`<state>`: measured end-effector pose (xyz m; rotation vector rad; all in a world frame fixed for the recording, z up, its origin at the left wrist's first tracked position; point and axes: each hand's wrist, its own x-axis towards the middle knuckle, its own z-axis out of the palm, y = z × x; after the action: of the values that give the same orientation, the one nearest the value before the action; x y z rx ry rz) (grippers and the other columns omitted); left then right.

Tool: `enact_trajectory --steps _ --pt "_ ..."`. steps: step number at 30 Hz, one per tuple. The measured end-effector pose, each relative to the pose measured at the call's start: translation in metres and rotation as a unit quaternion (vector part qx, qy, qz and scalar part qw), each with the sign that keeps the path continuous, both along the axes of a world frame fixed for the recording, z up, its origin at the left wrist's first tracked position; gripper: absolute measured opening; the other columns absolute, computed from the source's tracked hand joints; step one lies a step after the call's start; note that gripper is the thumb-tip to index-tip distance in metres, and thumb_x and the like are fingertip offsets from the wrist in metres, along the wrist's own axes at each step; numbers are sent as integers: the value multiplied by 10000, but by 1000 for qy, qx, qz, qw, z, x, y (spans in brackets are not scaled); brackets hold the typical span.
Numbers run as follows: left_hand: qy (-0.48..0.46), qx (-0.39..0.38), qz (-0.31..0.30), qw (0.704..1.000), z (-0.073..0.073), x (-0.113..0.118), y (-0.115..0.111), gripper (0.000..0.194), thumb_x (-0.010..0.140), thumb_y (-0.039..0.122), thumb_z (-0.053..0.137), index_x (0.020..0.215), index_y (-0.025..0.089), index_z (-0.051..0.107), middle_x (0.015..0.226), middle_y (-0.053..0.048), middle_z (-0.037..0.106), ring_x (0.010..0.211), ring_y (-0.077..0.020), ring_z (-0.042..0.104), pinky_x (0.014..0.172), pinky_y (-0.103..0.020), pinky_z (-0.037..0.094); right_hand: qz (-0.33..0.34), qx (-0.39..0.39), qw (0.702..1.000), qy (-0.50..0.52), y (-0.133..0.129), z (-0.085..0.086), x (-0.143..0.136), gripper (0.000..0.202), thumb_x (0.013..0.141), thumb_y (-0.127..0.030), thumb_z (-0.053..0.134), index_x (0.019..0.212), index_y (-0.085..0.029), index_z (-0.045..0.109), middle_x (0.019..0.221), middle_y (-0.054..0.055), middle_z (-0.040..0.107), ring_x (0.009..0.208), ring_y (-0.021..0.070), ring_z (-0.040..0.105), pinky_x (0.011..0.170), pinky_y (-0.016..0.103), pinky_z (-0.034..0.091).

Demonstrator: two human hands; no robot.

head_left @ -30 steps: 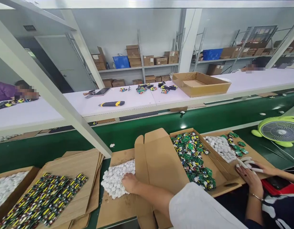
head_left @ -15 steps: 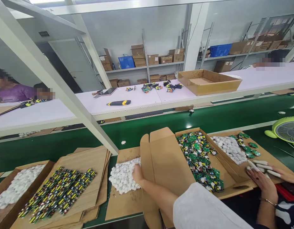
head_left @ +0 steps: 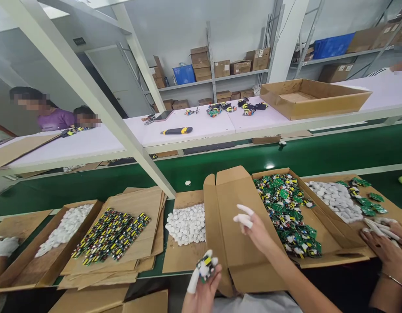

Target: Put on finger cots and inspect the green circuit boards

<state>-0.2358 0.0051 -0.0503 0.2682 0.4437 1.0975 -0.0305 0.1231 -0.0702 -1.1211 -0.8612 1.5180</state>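
Note:
My left hand (head_left: 202, 284) is low at the bottom centre, wearing white finger cots and pinching a small circuit board (head_left: 205, 264) with yellow and black parts. My right hand (head_left: 253, 228) hovers over the upright flap of the open cardboard box (head_left: 232, 217), fingers apart, white cots on the fingertips, nothing visible in it. A pile of white round caps (head_left: 187, 224) lies on a cardboard sheet just left of that flap. The box holds a heap of green circuit boards (head_left: 287, 208).
At left are a tray of white caps (head_left: 65, 228) and boards (head_left: 111, 234) on stacked cardboard. A co-worker's hands (head_left: 383, 243) work at right beside more caps (head_left: 336, 200); another gloved hand (head_left: 3, 245) is at far left. The green conveyor (head_left: 220, 163) and slanted frame post (head_left: 99, 108) lie ahead.
My right hand left the white cap pile and lifted right over the box flap. My left hand came into view holding a small board. The camera view swung left.

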Motion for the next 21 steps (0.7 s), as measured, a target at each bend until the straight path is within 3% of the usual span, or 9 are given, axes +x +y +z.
enact_trajectory --steps 2,5,8,10,13,15,21 --pt "-10 -2 -23 1000 10 21 12 253 852 299 571 1082 295 677 1176 -31 655 1098 -208 598 954 -283 465 -41 -17 998 34 -20 14 28 586 595 -447 769 1065 -164 564 822 67 688 500 88 508 495 232 402" --pt "14 28 -62 998 36 54 33 368 739 316 703 1104 289 666 1139 -71 671 1007 -237 636 829 -282 516 -94 4 995 37 -48 28 58 472 551 -422 816 895 -159 630 824 95 705 538 131 584 512 251 467" --pt "29 69 -110 991 59 80 45 455 632 332 791 1061 220 690 1062 -109 687 876 -198 658 733 -215 505 -124 57 991 10 -72 40 78 415 631 -373 790 996 -237 647 861 79 720 626 158 653 589 259 534" --pt "39 80 -136 987 65 92 48 477 602 362 806 1038 202 697 1028 -113 688 816 -188 659 705 -213 499 -118 127 984 -37 -85 52 85 333 694 -341 751 1013 -291 666 913 72 722 772 176 680 681 252 555" --pt "46 51 -174 982 68 108 45 434 605 409 794 992 232 712 878 -78 700 710 -157 643 658 -222 496 -80 272 952 -114 -97 77 84 217 754 -345 696 971 -334 697 1034 59 700 970 191 646 791 249 549" --pt "42 27 -187 981 71 116 42 401 585 431 800 932 242 729 780 -54 686 660 -134 616 606 -203 478 -42 327 932 -148 -100 91 76 247 773 -342 676 1019 -362 679 1057 41 689 983 184 637 814 255 546" --pt "33 11 -163 986 83 125 32 414 497 393 858 834 179 746 729 -27 640 624 -73 529 569 -149 414 31 339 915 -218 -99 105 58 271 816 -322 618 1085 -328 659 1003 49 681 887 180 653 753 250 547"
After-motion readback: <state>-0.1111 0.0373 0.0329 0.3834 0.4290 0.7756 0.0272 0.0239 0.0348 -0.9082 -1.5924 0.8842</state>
